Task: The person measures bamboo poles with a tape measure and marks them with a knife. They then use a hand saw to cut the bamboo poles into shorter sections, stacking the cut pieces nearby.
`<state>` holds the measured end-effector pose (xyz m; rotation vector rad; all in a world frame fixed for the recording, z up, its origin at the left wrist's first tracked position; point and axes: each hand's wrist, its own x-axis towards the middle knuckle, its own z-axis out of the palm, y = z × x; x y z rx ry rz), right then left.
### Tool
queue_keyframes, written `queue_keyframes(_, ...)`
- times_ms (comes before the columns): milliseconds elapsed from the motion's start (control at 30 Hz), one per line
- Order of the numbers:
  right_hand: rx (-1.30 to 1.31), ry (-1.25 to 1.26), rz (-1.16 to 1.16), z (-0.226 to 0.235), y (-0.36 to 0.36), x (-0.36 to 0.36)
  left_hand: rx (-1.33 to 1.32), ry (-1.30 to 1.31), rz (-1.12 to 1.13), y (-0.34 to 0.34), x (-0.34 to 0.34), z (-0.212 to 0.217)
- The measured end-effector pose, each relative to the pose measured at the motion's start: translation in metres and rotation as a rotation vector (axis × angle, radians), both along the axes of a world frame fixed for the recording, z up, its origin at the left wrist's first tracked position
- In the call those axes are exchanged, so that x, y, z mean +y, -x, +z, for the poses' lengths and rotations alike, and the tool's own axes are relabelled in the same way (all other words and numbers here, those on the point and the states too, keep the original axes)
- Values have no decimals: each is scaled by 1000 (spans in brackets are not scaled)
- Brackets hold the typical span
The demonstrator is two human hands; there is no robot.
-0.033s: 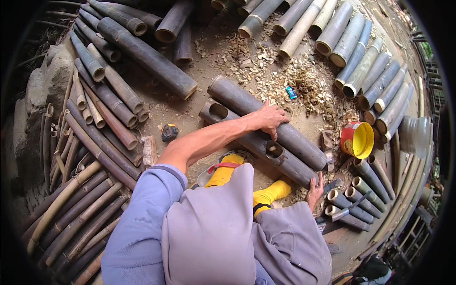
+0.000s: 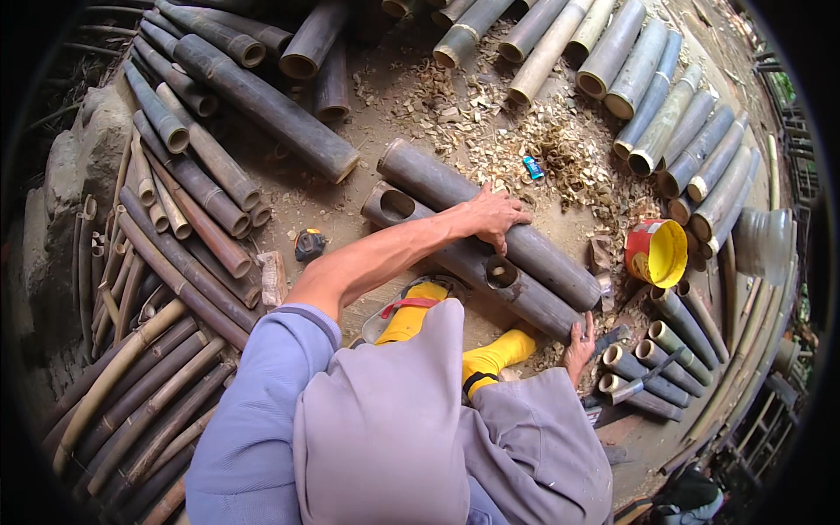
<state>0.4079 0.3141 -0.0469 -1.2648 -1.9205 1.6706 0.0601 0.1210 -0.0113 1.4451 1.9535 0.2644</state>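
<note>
Two dark bamboo tubes lie side by side on the ground, slanting from upper left to lower right. The nearer bamboo tube [image 2: 461, 255] has two round openings cut in its upper side. My left hand [image 2: 494, 217] grips the farther bamboo tube [image 2: 547, 256] around its middle, fingers over its top and thumb on the near side, by the second opening. Beside the right end of the nearer tube is my right hand [image 2: 577, 350], its fingers stretched up and apart against that end. Part of the right palm is hidden by my trouser leg.
Wood shavings [image 2: 551, 140] cover the ground beyond the tubes, with a small blue packet [image 2: 533, 168] among them. A red and yellow bucket [image 2: 656, 254] stands at right, near a hatchet-like tool [image 2: 643, 379] on short bamboo pieces. A tape measure [image 2: 310, 245] lies left. Bamboo stacks [image 2: 166, 394] surround me.
</note>
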Motion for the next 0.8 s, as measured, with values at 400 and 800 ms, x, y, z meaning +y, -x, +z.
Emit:
queue_keyframes(400, -41, 128, -271, 19, 51, -26, 38, 26, 52, -5, -14, 16)
queue_keyframes(800, 169, 225, -138, 7, 30, -39, 184, -69, 43, -17, -31, 20)
